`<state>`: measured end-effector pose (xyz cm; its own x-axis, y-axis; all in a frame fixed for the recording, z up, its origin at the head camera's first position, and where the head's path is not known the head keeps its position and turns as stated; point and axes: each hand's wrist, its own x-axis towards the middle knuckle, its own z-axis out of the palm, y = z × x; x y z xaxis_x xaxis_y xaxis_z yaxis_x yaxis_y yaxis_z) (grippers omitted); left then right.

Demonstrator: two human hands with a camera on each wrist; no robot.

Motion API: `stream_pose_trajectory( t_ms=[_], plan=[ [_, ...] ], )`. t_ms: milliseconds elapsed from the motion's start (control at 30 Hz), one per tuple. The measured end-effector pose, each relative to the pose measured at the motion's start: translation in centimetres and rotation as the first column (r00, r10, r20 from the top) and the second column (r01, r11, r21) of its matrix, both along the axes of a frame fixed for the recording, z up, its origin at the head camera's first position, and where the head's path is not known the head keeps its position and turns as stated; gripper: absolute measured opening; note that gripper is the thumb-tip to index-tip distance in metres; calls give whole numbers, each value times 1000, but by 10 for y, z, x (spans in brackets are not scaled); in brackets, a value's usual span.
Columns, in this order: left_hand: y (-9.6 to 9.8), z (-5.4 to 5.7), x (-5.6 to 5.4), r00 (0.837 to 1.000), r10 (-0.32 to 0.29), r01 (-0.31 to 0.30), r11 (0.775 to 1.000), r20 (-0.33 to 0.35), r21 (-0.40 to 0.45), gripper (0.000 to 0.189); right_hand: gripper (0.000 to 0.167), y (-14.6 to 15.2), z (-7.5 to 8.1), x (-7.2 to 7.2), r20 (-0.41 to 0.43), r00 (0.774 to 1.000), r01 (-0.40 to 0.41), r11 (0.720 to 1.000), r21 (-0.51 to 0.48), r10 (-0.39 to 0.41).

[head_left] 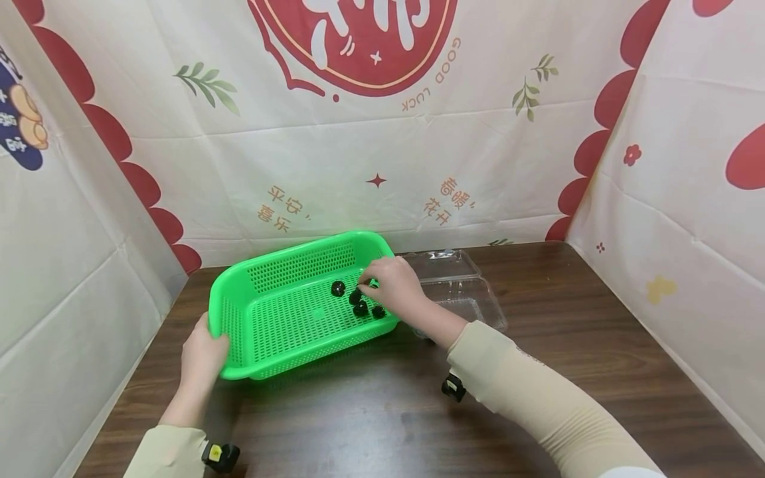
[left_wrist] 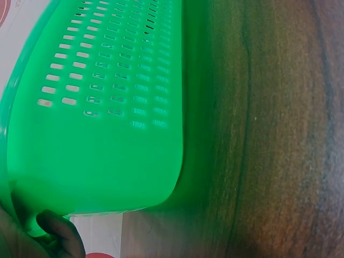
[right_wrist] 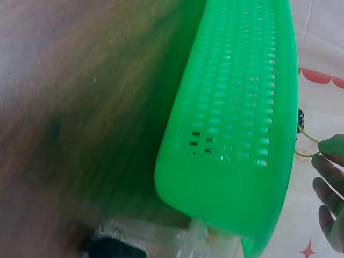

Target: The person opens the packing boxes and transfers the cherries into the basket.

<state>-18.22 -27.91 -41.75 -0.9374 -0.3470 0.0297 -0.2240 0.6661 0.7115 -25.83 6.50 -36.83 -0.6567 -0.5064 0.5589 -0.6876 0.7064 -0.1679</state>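
A green perforated plastic basket point(head_left: 299, 362) stands on the table, its left end gripped at the rim by my left hand point(head_left: 204, 348). In the left wrist view, part of that hand point(left_wrist: 62, 234) shows at the basket's lower corner. Several dark, shiny cherries point(head_left: 338, 288) lie toward the right side of the basket floor. My right hand point(head_left: 394, 282) is over that side, thumb and fingertips together. The right wrist view shows it pinching thin green stems point(right_wrist: 308, 155), with a dark cherry point(right_wrist: 301, 119) partly hidden behind the basket rim.
A clear plastic clamshell box point(head_left: 472, 292) lies open just right of the basket, partly behind my right forearm. The dark wooden table point(head_left: 370, 418) is enclosed by printed cloth point(head_left: 358, 159) at the back and both sides.
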Motion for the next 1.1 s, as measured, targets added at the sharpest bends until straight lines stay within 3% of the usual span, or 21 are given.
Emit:
stream_pose_trajectory(
  t_ms=[467,767,1100],
  plan=[
    [-1,-3,-1,1000,0,0,1000,-17,-17,50,7,-21,-15,6,152,988,32,999,-42,-25],
    [-1,-2,2,1000,7,-7,1000,-3,-7,49,12,-38,-23,5,326,938,122,992,16,-121],
    [0,-1,1,1000,-10,10,1000,-25,-22,48,25,-46,-30,2,399,898,169,982,81,-187]
  ],
)
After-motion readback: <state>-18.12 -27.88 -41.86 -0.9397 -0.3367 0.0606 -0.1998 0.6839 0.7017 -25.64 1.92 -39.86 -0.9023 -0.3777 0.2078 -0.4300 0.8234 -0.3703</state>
